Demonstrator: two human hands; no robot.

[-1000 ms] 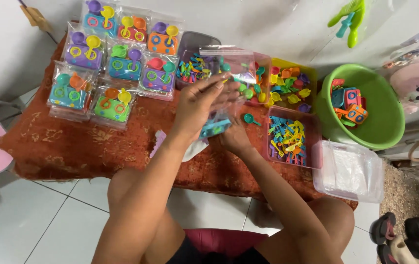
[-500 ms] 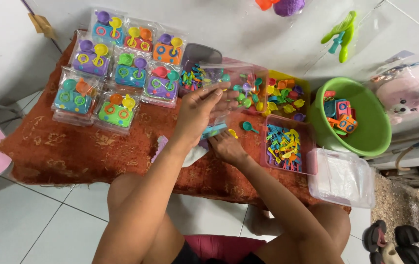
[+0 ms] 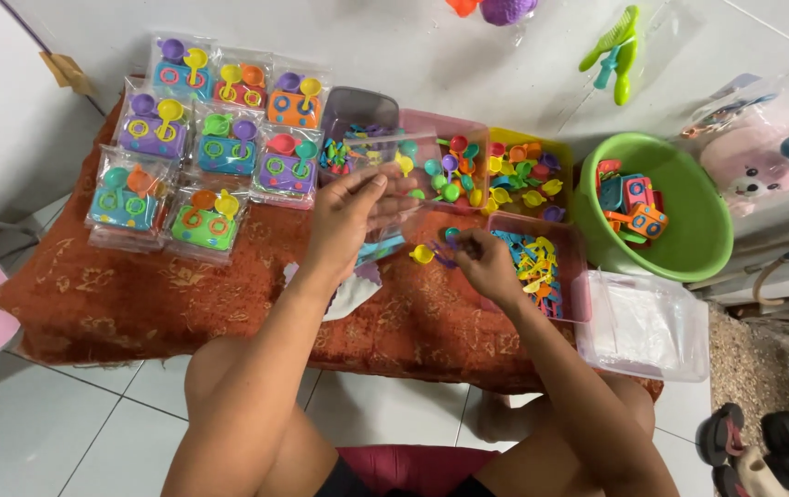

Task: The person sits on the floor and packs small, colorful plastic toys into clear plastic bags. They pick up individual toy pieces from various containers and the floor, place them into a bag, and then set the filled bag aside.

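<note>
My left hand (image 3: 350,213) holds a clear plastic bag (image 3: 393,166) upright above the red patterned cloth (image 3: 137,304). My right hand (image 3: 482,260) pinches small plastic toy pieces, a purple one at the fingertips, with a yellow spoon-like piece (image 3: 422,254) just left of it on the cloth. A blue toy piece (image 3: 382,248) lies under my left hand. A white paper or bag (image 3: 350,293) lies below my left wrist.
Several packed bags of toy stoves and cups (image 3: 210,147) lie at the cloth's left. Trays of small coloured pieces: pink (image 3: 468,129), yellow (image 3: 556,152), another pink tray (image 3: 568,276). A green basin (image 3: 689,248) with toy stoves stands right; a clear box (image 3: 643,327) sits below it.
The view has shifted a little. My right hand has moved out from under the left and to the right, onto small pieces on the cloth. My left hand keeps the bag raised.
</note>
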